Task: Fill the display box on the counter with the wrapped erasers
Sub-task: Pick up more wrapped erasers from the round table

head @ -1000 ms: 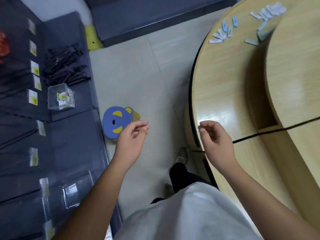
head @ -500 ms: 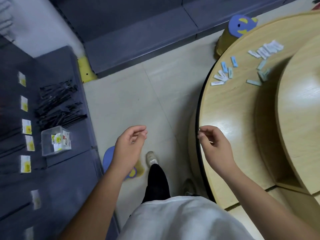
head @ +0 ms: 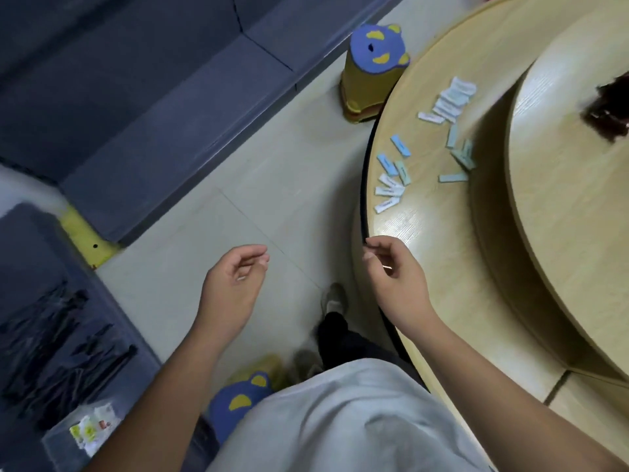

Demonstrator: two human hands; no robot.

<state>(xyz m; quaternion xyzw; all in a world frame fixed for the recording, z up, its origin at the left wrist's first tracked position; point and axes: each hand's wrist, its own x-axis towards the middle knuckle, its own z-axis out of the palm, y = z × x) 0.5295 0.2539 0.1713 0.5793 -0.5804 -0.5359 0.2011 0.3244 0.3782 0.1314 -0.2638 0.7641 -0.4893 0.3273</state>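
Several wrapped erasers, white and pale blue, lie scattered on the lower tier of the round wooden counter [head: 442, 267]: one cluster [head: 391, 185] near its left edge, another [head: 449, 100] farther back, and a few [head: 459, 158] by the raised tier. A clear plastic box [head: 85, 434] with a few white and yellow wrapped items sits on the dark shelf at lower left. My left hand [head: 235, 284] hangs over the floor with loosely curled fingers, holding nothing. My right hand [head: 394, 277] hovers at the counter's near edge, fingers loosely curled and empty, well short of the erasers.
A blue and yellow stool [head: 374, 69] stands against the counter's far left edge, and a second one [head: 241, 396] is by my legs. Black items [head: 51, 335] fill the dark shelf at left. A dark object [head: 609, 110] lies on the counter's raised tier.
The view has swung away from the left shelf toward the counter, so the erasers appear larger and nearer. Both hands keep the same loose, empty pose in front of me.
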